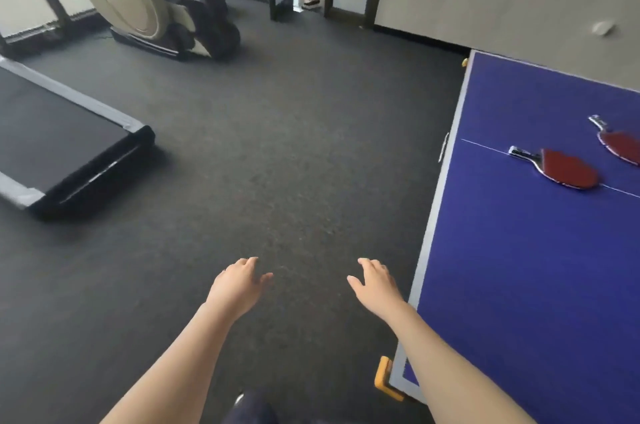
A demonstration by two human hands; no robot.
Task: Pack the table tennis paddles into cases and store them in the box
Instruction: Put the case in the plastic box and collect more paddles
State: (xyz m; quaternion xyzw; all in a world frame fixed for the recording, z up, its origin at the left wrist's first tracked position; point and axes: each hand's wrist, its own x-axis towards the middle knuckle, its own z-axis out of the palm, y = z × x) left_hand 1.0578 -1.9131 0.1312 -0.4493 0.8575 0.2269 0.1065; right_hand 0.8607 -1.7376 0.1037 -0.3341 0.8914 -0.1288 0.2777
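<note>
Head cam: both hands empty and loose, right hand [375, 285] closer than left hand [239, 285] to the nearer red paddle [568, 169] up-right on the blue table [519, 267], handle pointing left.

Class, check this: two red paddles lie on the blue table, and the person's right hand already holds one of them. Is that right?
Not quite. The head view shows both red paddles lying on the blue table, but the right hand holds nothing; it hangs open over the floor, as does the left hand.
</note>
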